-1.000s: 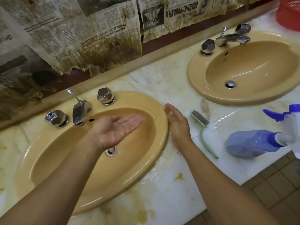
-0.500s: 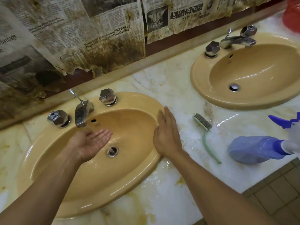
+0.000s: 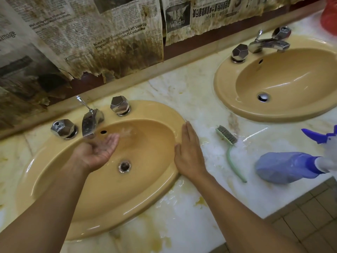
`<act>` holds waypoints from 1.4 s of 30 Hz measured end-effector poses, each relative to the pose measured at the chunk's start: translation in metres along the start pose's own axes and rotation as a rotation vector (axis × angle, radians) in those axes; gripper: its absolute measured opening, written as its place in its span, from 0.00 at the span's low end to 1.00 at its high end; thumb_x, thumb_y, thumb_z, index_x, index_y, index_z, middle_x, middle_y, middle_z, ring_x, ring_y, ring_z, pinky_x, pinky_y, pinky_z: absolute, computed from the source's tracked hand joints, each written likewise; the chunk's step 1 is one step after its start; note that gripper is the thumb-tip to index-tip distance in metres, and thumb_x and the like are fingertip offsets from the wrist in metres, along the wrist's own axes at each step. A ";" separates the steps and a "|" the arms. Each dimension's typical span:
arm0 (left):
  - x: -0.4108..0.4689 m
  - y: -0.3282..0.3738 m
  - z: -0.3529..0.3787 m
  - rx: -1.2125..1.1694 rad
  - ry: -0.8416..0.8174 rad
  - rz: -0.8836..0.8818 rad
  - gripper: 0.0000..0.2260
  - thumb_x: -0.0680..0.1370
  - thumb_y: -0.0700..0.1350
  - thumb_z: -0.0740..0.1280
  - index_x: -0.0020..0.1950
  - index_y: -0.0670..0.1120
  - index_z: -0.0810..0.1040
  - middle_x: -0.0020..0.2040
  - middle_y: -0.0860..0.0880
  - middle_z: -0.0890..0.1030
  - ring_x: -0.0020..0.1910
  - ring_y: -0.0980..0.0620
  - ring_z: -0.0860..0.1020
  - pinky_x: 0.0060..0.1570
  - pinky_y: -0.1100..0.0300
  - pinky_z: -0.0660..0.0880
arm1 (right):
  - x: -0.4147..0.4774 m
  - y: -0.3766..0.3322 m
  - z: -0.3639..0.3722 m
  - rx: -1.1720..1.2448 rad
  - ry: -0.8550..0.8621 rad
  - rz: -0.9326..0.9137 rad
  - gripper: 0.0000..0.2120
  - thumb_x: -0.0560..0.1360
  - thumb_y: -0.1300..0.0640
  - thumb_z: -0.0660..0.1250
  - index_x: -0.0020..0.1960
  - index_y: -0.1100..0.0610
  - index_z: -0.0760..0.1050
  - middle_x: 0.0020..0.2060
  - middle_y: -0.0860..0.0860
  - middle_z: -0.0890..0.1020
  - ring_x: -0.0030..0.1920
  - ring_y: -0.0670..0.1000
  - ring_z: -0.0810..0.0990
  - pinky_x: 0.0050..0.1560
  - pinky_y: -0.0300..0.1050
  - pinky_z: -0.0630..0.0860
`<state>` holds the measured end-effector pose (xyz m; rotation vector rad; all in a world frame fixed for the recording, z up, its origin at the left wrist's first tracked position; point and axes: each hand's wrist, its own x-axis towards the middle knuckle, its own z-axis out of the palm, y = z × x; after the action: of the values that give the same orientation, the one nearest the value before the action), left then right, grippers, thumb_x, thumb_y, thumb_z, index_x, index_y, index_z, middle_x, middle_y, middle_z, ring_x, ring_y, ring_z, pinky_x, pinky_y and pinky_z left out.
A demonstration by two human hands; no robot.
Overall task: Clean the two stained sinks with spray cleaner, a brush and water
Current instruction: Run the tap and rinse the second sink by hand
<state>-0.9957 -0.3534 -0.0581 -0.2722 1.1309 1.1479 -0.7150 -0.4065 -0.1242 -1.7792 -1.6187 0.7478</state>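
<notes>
Two tan oval sinks sit in a marble counter: the near sink (image 3: 142, 194) at lower left, the far sink (image 3: 284, 84) at upper right. My left hand (image 3: 99, 151) is cupped palm up under the chrome spout (image 3: 90, 123) of the near sink, and water splashes off its fingertips. My right hand (image 3: 189, 152) lies flat, fingers straight, on the near sink's right rim. A green-handled brush (image 3: 230, 148) lies on the wet counter between the sinks. The blue spray bottle (image 3: 288, 167) lies on its side near the counter's front right edge.
Chrome faceted knobs (image 3: 63, 127) (image 3: 119, 105) flank the near spout. Stained newspaper (image 3: 109, 37) covers the wall behind. Foam and yellow stains (image 3: 200, 203) mark the wet counter. A red object (image 3: 330, 17) sits at the far right corner. Brown floor tiles (image 3: 313, 216) lie below the counter edge.
My left hand moved back left from above the drain to under the spout, and water now splashes off it. My right hand slid along the sink's right rim and lies flatter.
</notes>
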 end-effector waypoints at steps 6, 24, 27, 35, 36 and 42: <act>-0.037 -0.045 0.034 0.221 -0.105 -0.154 0.20 0.88 0.42 0.50 0.71 0.30 0.72 0.64 0.31 0.81 0.62 0.31 0.82 0.55 0.38 0.81 | 0.001 -0.001 -0.017 0.569 0.192 0.243 0.18 0.86 0.58 0.58 0.74 0.53 0.75 0.70 0.44 0.77 0.70 0.39 0.73 0.73 0.34 0.66; -0.030 -0.001 -0.009 0.312 0.027 0.044 0.21 0.89 0.43 0.50 0.75 0.30 0.67 0.64 0.30 0.79 0.62 0.33 0.80 0.57 0.44 0.78 | -0.050 -0.028 0.036 -0.222 0.135 0.026 0.39 0.73 0.59 0.63 0.78 0.74 0.55 0.80 0.69 0.55 0.81 0.66 0.50 0.81 0.59 0.50; -0.022 0.009 -0.012 0.215 0.037 0.069 0.21 0.89 0.43 0.51 0.75 0.30 0.65 0.65 0.30 0.78 0.63 0.32 0.80 0.62 0.42 0.78 | -0.016 -0.027 0.030 -0.240 0.099 0.153 0.41 0.74 0.59 0.60 0.81 0.70 0.47 0.82 0.64 0.47 0.83 0.62 0.43 0.82 0.56 0.48; -0.023 0.010 -0.001 0.191 0.018 0.043 0.21 0.89 0.46 0.51 0.70 0.32 0.73 0.58 0.33 0.84 0.53 0.37 0.86 0.60 0.49 0.81 | -0.031 -0.015 0.018 -0.171 0.053 0.035 0.36 0.83 0.58 0.57 0.82 0.66 0.41 0.83 0.59 0.39 0.83 0.55 0.38 0.81 0.45 0.38; -0.021 0.010 -0.002 0.183 0.037 0.049 0.20 0.89 0.45 0.51 0.68 0.32 0.74 0.55 0.33 0.84 0.50 0.38 0.87 0.58 0.50 0.81 | -0.030 -0.013 0.017 -0.115 0.068 0.040 0.35 0.84 0.58 0.57 0.83 0.65 0.42 0.83 0.57 0.41 0.83 0.53 0.39 0.80 0.42 0.37; -0.017 0.004 -0.003 0.127 0.097 0.077 0.19 0.88 0.46 0.54 0.68 0.37 0.77 0.59 0.40 0.84 0.54 0.44 0.86 0.47 0.50 0.84 | -0.024 -0.014 0.006 0.350 0.209 0.210 0.23 0.87 0.56 0.55 0.81 0.56 0.62 0.80 0.49 0.63 0.78 0.42 0.60 0.70 0.22 0.51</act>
<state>-0.9999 -0.3635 -0.0440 -0.1891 1.3035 1.1348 -0.7309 -0.4293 -0.1168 -1.7183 -1.1003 0.8501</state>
